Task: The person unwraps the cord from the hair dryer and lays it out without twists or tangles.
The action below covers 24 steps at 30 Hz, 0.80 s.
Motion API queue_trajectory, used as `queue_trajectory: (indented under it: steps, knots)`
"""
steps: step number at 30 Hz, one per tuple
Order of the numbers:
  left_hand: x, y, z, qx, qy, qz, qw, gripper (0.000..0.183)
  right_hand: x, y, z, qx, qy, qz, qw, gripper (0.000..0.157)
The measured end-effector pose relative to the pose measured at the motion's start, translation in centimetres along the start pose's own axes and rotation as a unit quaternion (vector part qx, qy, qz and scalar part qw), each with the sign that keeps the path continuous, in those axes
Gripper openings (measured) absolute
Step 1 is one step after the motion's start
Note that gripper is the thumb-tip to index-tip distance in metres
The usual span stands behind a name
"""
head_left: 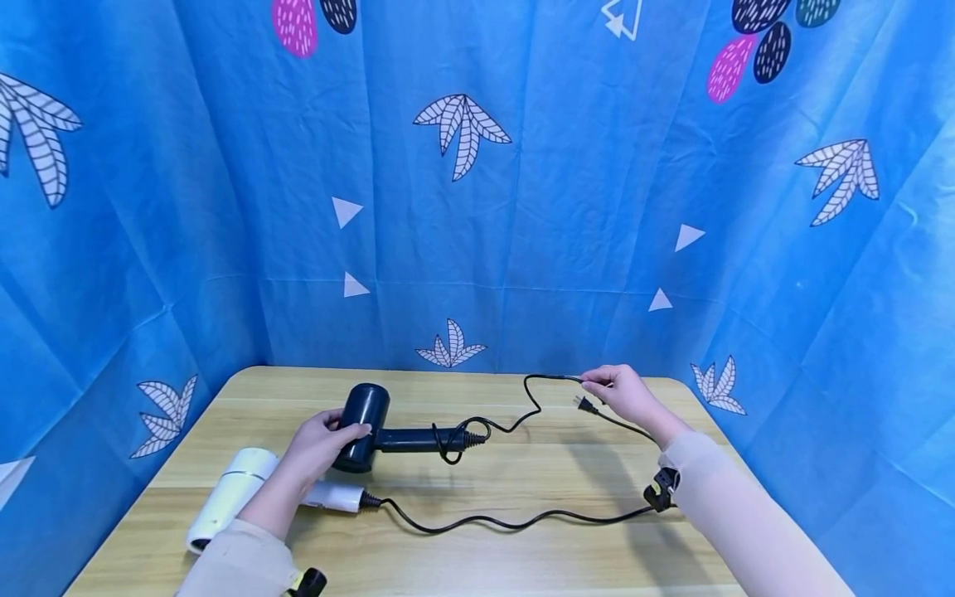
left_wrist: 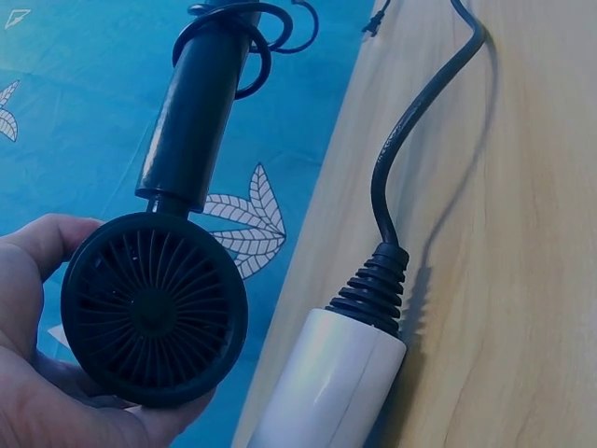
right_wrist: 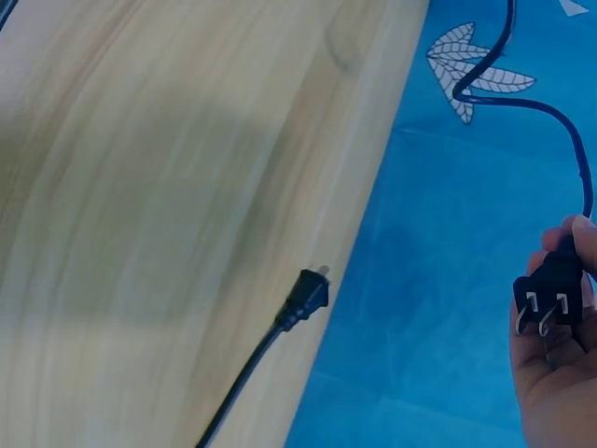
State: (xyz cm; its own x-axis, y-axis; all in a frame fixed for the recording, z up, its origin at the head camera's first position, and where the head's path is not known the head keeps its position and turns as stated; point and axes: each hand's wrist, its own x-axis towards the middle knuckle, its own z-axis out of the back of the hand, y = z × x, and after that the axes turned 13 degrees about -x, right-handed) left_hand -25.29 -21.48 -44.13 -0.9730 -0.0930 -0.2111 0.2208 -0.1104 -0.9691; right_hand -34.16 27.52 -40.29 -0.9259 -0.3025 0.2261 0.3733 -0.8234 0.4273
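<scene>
My left hand (head_left: 312,452) grips the round head of a black hair dryer (head_left: 364,414), thumb across it. The dryer's handle points right, and loops of its black cord (head_left: 507,429) hang around the handle's end. In the left wrist view the slatted intake grille (left_wrist: 154,308) faces the camera. At the right, my right hand (head_left: 630,394) pinches the far end of that cord. In the right wrist view its two-prong plug (right_wrist: 552,291) sticks out from the fingers. Below my left forearm lies a white hair dryer (head_left: 233,496), partly covered by the arm.
From the white handle (head_left: 336,496) a black cord (head_left: 515,526) runs right across the wooden table (head_left: 462,564) and passes behind my right sleeve. A second plug (head_left: 587,405) lies just below my right hand. Blue patterned curtains (head_left: 582,207) stand behind and beside the table.
</scene>
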Motion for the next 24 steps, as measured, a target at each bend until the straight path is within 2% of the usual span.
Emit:
queue_trajectory:
  steps: [16, 24]
  knots:
    - [-0.1, 0.1, 0.2, -0.001, -0.003, -0.008, 1.0000, 0.087, -1.1, -1.6, -1.3, 0.004, 0.006, -0.004, 1.000, 0.019]
    - [0.0, 0.4, 0.3, -0.004, -0.009, -0.009, 0.9999, 0.088, -1.9, -2.6, -2.2, 0.017, 0.026, -0.014, 0.999, 0.020]
